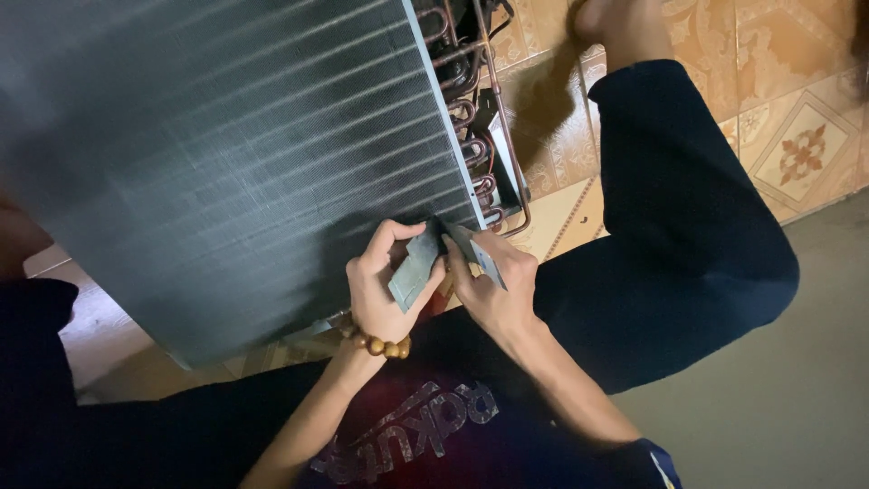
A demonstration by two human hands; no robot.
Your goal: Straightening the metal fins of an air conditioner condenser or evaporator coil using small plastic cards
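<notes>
Your left hand [385,285] pinches a grey flat tool [415,267]; your right hand [493,285] grips what may be a second blade, both at the finned coil [235,154], five o'clock corner. A slip could bend fins. At one o'clock, copper tube bends [471,136]; beyond, patterned floor tiles [797,109].

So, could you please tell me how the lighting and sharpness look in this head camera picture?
Head view: dim overall, the dark finned metal coil panel fading into blurred shadow at upper left; light falls on the left hand, right hand and the small grey metal plates they hold, which are fairly sharp; the patterned orange floor tiles are brightest.
</notes>
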